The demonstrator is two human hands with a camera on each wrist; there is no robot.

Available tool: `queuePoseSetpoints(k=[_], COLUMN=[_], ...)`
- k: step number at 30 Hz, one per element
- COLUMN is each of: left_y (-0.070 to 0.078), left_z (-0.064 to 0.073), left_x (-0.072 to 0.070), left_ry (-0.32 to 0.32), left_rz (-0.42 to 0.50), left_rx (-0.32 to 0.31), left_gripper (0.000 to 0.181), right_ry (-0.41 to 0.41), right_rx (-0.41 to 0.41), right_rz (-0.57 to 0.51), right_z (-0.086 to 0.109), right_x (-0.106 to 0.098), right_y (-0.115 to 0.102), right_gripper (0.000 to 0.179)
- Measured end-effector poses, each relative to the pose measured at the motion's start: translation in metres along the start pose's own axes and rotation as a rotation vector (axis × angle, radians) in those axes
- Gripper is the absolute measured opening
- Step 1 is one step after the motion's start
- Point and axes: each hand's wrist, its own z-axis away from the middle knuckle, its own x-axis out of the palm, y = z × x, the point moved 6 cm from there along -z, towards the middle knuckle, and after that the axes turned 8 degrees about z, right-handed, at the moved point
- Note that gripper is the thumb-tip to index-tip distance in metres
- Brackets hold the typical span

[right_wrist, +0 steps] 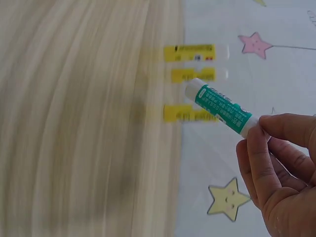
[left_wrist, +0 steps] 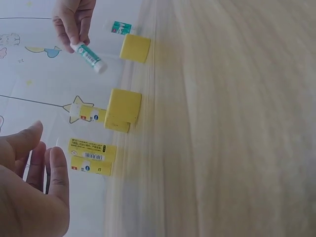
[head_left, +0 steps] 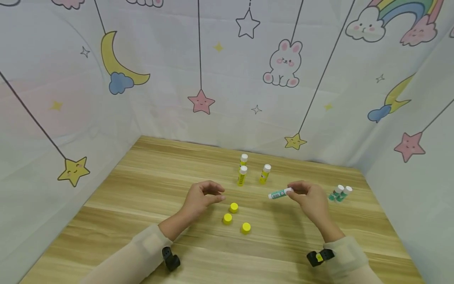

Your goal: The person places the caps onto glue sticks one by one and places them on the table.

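Note:
My right hand (head_left: 313,201) pinches a green-labelled glue stick (head_left: 278,194) by one white end, holding it tilted above the table. In the right wrist view, the glue stick (right_wrist: 222,109) shows its green label, its other white end pointing away from the fingers. My left hand (head_left: 200,199) hovers over the table with loosely bent fingers, and nothing lies between them. Just right of it are three small yellow cylinders (head_left: 227,219), shaped like caps. Beyond the hands stand three yellow glue sticks (head_left: 242,177) with white caps, upright.
Two more green-labelled glue sticks (head_left: 336,192) stand side by side to the right of my right hand. Behind the wood-grain table (head_left: 170,161) hangs a white cloth (head_left: 227,130) printed with stars, moons and a rabbit, which also encloses both sides.

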Motion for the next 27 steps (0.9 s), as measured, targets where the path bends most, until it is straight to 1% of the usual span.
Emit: queuePoseSetpoints(k=[3,8,12,16,20,22,27], left_y=[-0.001,-0.001,-0.001,-0.002,-0.003,-0.002,-0.001], left_z=[0.000,0.000,0.000,0.001,0.001,0.002,0.001], left_x=[-0.001,-0.001,-0.002,-0.002,-0.002,-0.003,-0.004], left_ry=[0.005,0.012,0.023,0.018,0.017,0.024,0.022], left_rz=[-0.005,-0.018,-0.021,-0.012,-0.010,-0.012,-0.015], left_rx=[-0.004,-0.016,-0.014,-0.014,-0.024,-0.025,-0.018], left_gripper=[0.020,0.019,0.019,0.019,0.018,0.018,0.018], right_ry=[0.005,-0.013,-0.019,-0.015,-0.035,-0.054,-0.103], right_rx=[-0.031,-0.068,-0.108,-0.158,-0.192,-0.198,-0.178], right_rz=[0.084,0.192,0.283,0.367,0.448,0.480,0.531], right_z=[-0.003,-0.009,-0.016,-0.020,-0.026,-0.030,-0.038], right_x=[-0.012,-0.027,-0.038,-0.049,-0.057,-0.060,-0.070], right_y=[0.009,0.021,0.028,0.035,0.041,0.044,0.052], right_gripper=[0.029,0.027,0.026,0.025,0.025,0.026,0.027])
